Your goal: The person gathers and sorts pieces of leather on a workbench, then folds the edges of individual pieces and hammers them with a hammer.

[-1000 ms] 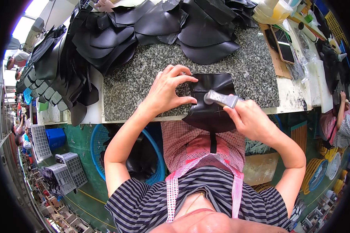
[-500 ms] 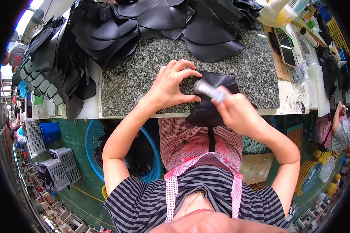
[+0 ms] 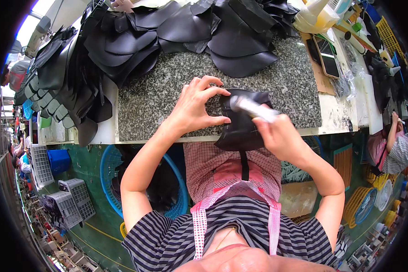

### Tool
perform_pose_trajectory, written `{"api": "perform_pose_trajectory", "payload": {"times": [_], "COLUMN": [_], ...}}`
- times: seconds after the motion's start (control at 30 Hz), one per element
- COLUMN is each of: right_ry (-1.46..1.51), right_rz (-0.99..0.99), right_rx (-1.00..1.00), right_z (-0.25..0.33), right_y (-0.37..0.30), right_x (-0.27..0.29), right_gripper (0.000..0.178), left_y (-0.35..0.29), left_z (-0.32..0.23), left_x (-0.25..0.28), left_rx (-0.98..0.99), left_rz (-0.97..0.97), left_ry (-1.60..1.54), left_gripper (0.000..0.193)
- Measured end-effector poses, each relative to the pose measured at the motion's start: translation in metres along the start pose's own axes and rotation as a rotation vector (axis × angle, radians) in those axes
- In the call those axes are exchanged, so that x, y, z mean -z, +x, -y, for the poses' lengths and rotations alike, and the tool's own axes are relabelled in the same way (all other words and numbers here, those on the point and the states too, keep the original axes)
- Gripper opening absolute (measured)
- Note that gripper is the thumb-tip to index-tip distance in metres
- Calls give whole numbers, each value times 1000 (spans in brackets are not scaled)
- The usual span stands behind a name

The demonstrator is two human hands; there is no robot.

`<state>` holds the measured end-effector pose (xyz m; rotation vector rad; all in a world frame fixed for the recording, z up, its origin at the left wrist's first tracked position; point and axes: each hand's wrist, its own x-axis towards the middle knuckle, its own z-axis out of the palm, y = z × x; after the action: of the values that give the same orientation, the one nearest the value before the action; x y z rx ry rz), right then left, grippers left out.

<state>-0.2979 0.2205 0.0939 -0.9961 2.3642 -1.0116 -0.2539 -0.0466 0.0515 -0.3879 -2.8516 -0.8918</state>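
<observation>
A black leather piece (image 3: 240, 131) lies at the front edge of the speckled stone slab (image 3: 154, 102), its near end hanging over the edge. My left hand (image 3: 196, 106) arches at the piece's left side, holding that edge with the fingertips above and the thumb below, a wide gap between them. In my closed right hand (image 3: 281, 136) is a hammer (image 3: 254, 109) with a pale handle, smeared by motion. Its head is over the upper part of the leather, near my left fingertips; whether it touches cannot be made out.
Overlapping black leather pieces (image 3: 183, 25) are heaped along the slab's far side and down its left. A phone (image 3: 326, 56) lies at the right, beside clear plastic wrapping. Below the bench stands a blue basket (image 3: 108, 181) with dark pieces inside. Another person (image 3: 396, 149) sits far right.
The hammer and my right hand have shifted slightly right and down. My left hand stays at the leather's left edge. The whole view has shifted a little.
</observation>
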Motion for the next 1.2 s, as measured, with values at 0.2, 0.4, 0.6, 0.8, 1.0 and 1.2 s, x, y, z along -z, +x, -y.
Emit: {"api": "perform_pose_trajectory", "payload": {"times": [0.2, 0.4, 0.6, 0.8, 1.0, 1.2], "right_ry": [122, 212, 662, 834, 1019, 988], "right_rz": [-413, -366, -446, -242, -74, 90], "right_rx": [142, -360, -175, -86, -100, -126], "right_z": [-25, -49, -38, -33, 1, 21], "right_y": [-11, -40, -38, -10, 21, 38], "right_x": [-1, 5, -5, -9, -45, -84], "right_gripper": [41, 40, 22, 14, 21, 25], "left_y": [16, 45, 52, 9, -55, -112], "left_z": [-39, -60, -57, -55, -70, -70], "left_x": [-10, -30, -20, -2, 9, 5], "left_rx": [9, 49, 79, 668, 864, 1007], "left_rz": [-51, 48, 201, 96, -226, -618], "left_ry": [178, 213, -197, -1240, -1621, -1787], "left_gripper": [67, 84, 90, 37, 39, 37]}}
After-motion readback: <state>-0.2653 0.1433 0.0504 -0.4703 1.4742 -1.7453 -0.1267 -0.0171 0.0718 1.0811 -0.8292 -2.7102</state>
